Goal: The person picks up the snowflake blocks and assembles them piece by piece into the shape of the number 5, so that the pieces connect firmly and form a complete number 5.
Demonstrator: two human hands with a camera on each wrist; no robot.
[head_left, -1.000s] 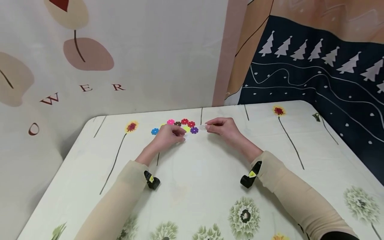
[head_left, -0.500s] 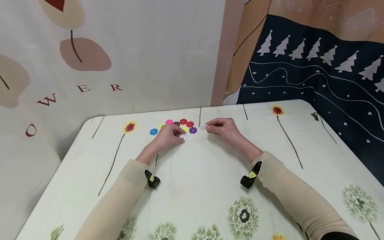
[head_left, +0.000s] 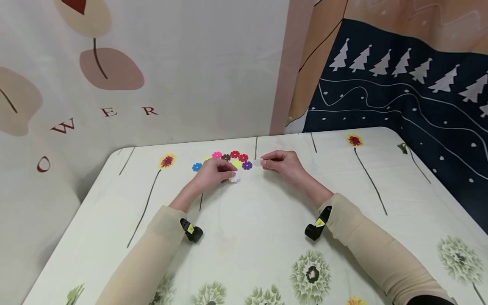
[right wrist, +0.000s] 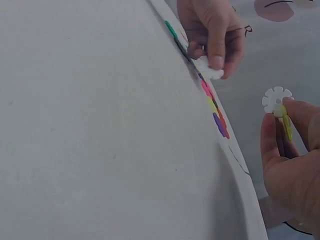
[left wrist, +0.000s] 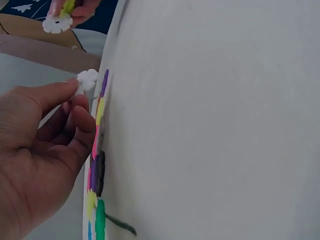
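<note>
Pale fabric (head_left: pixel 213 76) printed with leaf shapes and letters backs the scene, with a dark tree-patterned cloth (head_left: pixel 381 97) at the far right. Before them spreads a white, flower-printed surface (head_left: pixel 259 220). Two beige sleeves (head_left: pixel 385 250) reach in from the near side, a small black camera (head_left: pixel 192 231) at each cuff.

The left hand (head_left: pixel 209 173) partly covers a loose cluster of flat notched discs at the far side: blue (head_left: pixel 197 167), pink (head_left: pixel 217 155), brown (head_left: pixel 225 157), red (head_left: pixel 243 157) and purple (head_left: pixel 247 165) among them. The right hand (head_left: pixel 286 165) is just right of the cluster.

Each grip is a closed pinch of thumb and fingers. On the left it has one white notched disc (left wrist: pixel 88 79) by the rim; on the right, a second white disc (right wrist: pixel 276 99) with a yellow disc (right wrist: pixel 287 126) set edgewise against it, seemingly slotted in. The left-held disc lies left of the right-held one and slightly nearer, apart from it and apparently lower. Being round, neither white disc has a long axis; their notched rims project beyond the fingertips.
</note>
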